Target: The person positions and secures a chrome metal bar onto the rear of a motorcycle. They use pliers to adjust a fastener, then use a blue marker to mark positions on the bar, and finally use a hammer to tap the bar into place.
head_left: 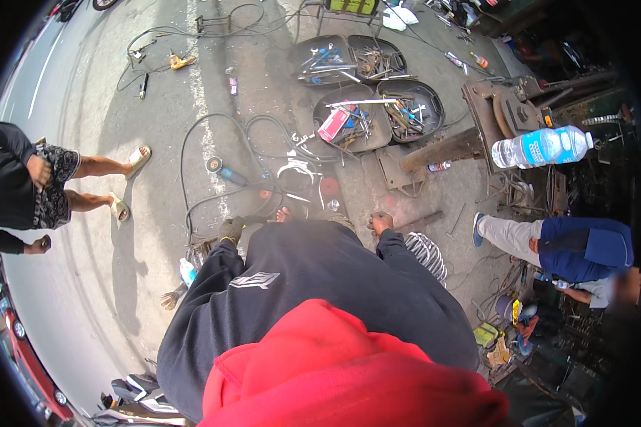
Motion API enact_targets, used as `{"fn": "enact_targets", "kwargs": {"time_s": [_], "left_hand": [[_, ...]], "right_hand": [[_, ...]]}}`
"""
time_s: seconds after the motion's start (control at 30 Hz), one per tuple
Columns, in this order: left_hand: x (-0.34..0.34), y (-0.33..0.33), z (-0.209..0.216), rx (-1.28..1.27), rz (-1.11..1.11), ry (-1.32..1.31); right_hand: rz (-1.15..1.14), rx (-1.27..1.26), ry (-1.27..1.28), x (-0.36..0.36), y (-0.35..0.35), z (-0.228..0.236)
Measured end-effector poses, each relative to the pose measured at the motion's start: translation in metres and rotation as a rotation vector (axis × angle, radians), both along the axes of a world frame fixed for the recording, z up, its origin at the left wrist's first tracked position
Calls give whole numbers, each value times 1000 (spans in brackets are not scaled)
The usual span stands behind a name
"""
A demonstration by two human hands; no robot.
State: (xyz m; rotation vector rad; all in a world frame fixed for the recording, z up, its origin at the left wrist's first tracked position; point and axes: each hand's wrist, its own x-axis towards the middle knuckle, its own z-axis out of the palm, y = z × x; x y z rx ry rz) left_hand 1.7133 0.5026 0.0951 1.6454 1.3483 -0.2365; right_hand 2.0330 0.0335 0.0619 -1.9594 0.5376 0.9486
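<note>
My left hand, in a worn work glove, is closed beside my left knee, with a dark piece at its fingers too unclear to name. Bare and curled into a fist, my right hand is near a dark metal bar on the ground; what it holds, if anything, is hidden. Ahead of me lie white curved metal pieces and a reddish disc. A blue angle grinder rests on the pavement ahead and to the left, with a loop of cable around it.
Black trays full of hand tools sit ahead. A bench vise stands at right near water bottles. A yellow power tool lies far left. One person stands at left, another at right; coiled metal lies beside my right arm.
</note>
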Motion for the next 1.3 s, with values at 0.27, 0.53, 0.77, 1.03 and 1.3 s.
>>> {"fn": "enact_targets", "kwargs": {"time_s": [0.27,0.53,0.77,1.03,1.3], "left_hand": [[-87,50,17,-287,352,-11],[-100,-31,-30,-283,107,220],[-83,-23,-37,-324,340,173],[-21,83,-42,-325,492,199],[117,280,13,-88,474,0]], "right_hand": [[345,46,-209,98,207,65],[696,-169,-126,67,232,6],[1279,-455,-363,119,226,-53],[1085,-278,-120,188,511,3],[860,134,-4,249,746,20]]}}
